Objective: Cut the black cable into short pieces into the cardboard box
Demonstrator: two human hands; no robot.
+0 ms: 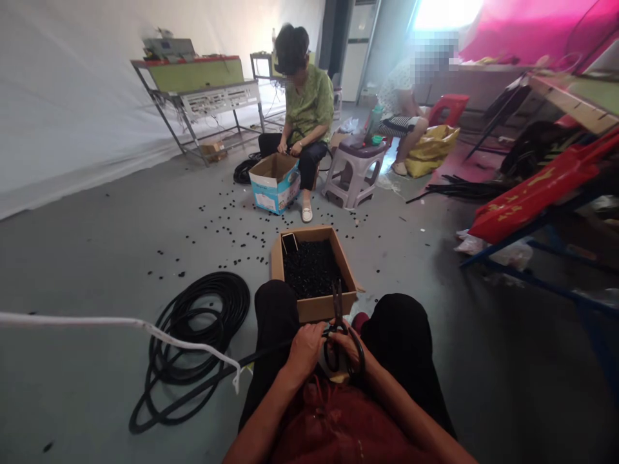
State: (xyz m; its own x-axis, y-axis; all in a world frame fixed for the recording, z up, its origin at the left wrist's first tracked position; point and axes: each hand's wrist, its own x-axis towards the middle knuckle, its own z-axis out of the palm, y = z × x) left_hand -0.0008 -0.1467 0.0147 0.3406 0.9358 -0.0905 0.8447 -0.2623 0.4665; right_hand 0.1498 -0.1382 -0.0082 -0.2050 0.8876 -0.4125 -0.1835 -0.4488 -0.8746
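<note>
My left hand is closed around the end of a black rubber hose, which runs left across my thigh to a coil on the floor. Black-handled scissors are in my right hand, blades pointing away from me and slightly parted. Both hands meet above my lap, close together. Beyond them, between my knees, a cardboard box holds many small black pieces and a phone-like rectangular object. Whether the blades touch the hose cannot be made out.
Small black pieces are scattered over the floor. A white cord crosses at left. Ahead, a person in green sits by a blue-white box; a grey stool stands beside. A red bag lies on the right-hand rack.
</note>
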